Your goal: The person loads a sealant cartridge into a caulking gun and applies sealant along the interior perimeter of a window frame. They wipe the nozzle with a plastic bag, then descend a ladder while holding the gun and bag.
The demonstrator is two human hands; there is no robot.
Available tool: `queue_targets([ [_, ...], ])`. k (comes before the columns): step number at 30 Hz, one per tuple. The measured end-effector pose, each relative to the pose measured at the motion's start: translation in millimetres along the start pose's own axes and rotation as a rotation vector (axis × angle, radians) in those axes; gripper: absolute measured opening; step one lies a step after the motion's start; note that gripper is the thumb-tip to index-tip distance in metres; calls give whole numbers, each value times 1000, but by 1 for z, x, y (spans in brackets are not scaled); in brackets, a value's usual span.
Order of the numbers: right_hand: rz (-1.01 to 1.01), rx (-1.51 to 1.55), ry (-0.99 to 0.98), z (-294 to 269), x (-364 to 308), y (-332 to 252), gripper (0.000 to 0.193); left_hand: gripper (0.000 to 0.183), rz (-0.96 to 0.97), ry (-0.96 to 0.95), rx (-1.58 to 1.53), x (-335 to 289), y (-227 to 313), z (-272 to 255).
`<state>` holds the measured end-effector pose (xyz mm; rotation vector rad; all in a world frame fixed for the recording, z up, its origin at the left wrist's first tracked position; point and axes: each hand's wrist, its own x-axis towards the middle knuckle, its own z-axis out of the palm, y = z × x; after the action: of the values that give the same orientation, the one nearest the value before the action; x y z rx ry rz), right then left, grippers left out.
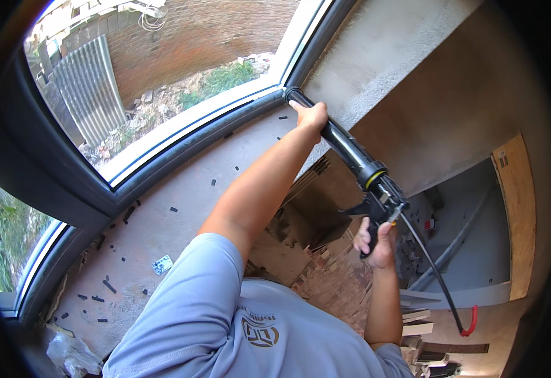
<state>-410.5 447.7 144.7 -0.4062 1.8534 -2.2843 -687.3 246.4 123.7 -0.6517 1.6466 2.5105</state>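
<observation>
A long black caulking gun [349,151] slants across the upper right of the head view, its front end at the lower corner of the dark window frame [181,156]. Near that front end my left hand [312,118] is wrapped round the barrel. My right hand [376,242] grips the handle below the yellow ring, its fingers by the trigger [354,209]. From the gun's back a thin metal rod [430,261] runs down to a red hooked end [471,322]. The nozzle tip is hidden at the corner.
Small black scraps [173,209] and a blue-and-white packet [162,264] lie on the wide sill [193,195]. Crumpled clear plastic [74,354] sits at its lower left end. A rough plaster wall edge [376,101] rises right of the window. Rubble and wood pieces [417,321] cover the floor below.
</observation>
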Motion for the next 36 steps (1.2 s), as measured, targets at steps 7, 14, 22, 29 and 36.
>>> queue_targets([
  [7,233,-332,213,-37,34,-67,54,114,-99,-118,-110,3,10,20],
  [14,272,-255,128,-78,70,-119,56,47,-60,-244,-565,48,-5,23],
  [22,69,-724,1,-99,109,-158,62,48,-69,-116,-513,59,12,33],
  [29,71,-585,-178,-79,125,-168,48,53,-100,-143,-570,63,20,32],
  [36,70,-633,-153,-74,127,-172,61,49,-136,-92,-566,57,28,33],
])
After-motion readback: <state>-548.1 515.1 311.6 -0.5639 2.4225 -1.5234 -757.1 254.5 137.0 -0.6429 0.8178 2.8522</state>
